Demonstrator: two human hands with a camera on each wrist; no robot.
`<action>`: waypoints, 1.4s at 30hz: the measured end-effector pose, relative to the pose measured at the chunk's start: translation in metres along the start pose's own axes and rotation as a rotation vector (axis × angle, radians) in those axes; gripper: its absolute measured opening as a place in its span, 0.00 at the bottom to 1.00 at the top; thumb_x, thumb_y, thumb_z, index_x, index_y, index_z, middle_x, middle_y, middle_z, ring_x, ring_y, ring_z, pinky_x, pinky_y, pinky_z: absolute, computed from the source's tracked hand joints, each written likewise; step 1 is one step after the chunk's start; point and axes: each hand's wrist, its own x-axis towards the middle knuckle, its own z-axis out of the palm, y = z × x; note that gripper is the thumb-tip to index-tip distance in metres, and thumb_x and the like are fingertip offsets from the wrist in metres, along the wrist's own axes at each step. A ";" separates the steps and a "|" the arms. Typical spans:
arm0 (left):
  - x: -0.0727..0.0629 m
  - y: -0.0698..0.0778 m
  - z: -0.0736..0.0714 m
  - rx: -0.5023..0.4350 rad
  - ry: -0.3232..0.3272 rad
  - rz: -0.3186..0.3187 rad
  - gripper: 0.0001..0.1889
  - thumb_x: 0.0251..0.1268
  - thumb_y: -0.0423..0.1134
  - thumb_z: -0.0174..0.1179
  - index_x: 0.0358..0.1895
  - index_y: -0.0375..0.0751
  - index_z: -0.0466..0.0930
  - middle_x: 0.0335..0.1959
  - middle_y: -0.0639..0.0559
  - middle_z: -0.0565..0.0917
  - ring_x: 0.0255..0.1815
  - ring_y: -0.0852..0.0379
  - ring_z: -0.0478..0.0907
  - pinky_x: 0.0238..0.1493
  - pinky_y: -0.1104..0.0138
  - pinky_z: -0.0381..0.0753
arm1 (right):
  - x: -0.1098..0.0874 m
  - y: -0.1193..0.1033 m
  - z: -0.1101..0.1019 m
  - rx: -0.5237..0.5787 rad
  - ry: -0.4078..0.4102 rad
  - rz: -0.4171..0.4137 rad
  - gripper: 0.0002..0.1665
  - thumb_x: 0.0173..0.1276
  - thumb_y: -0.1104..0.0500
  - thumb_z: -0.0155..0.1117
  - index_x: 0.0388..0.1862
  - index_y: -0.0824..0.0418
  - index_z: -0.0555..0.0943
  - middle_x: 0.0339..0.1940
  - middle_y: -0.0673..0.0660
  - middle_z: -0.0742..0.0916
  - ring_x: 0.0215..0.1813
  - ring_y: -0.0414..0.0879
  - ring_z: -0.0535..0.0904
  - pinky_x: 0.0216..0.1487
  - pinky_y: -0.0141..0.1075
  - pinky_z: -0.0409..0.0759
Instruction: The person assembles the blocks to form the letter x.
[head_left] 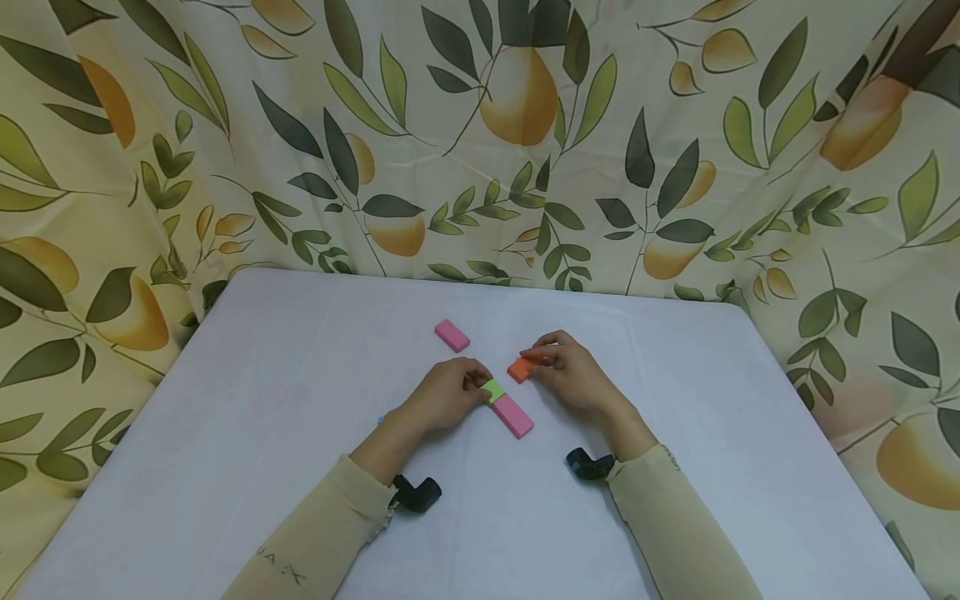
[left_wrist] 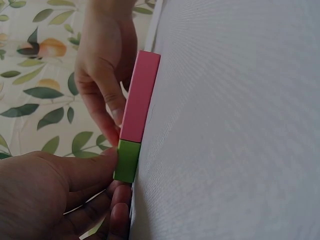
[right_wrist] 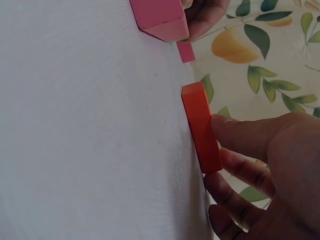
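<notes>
Pinching the green block (head_left: 492,392) between thumb and fingers, the left hand (head_left: 450,393) holds it end to end with the near pink block (head_left: 513,416) on the white table (head_left: 315,350); the right hand (head_left: 572,375) pinches the orange block (right_wrist: 201,130) just beside them; all 3 blocks look light, stiff and smooth, hardly fragile, so a hold across the long sides should serve; the right wrist view shows the orange block's length, partly covered in the head view; only the latter shows a blue bit (head_left: 381,419), mostly hidden.
</notes>
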 end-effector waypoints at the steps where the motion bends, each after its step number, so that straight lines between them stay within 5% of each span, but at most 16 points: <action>1: 0.000 0.000 0.000 0.000 -0.001 0.000 0.11 0.71 0.38 0.67 0.53 0.46 0.86 0.40 0.55 0.83 0.42 0.57 0.77 0.48 0.63 0.79 | 0.000 0.000 0.000 0.004 -0.001 -0.002 0.17 0.74 0.58 0.68 0.60 0.52 0.87 0.63 0.55 0.78 0.63 0.56 0.76 0.64 0.55 0.76; 36: 0.001 -0.002 -0.001 -0.009 -0.007 0.019 0.11 0.70 0.38 0.67 0.53 0.45 0.86 0.39 0.55 0.83 0.42 0.58 0.78 0.49 0.63 0.79 | -0.001 -0.005 0.002 0.012 -0.012 -0.040 0.18 0.73 0.61 0.68 0.59 0.56 0.87 0.62 0.56 0.79 0.67 0.56 0.74 0.70 0.56 0.72; 42: 0.001 -0.002 -0.001 -0.004 -0.007 0.018 0.11 0.71 0.38 0.67 0.53 0.45 0.86 0.40 0.55 0.84 0.43 0.58 0.78 0.49 0.63 0.79 | 0.000 -0.004 0.003 0.009 -0.018 -0.039 0.17 0.72 0.59 0.69 0.59 0.56 0.87 0.61 0.56 0.79 0.62 0.54 0.77 0.65 0.52 0.75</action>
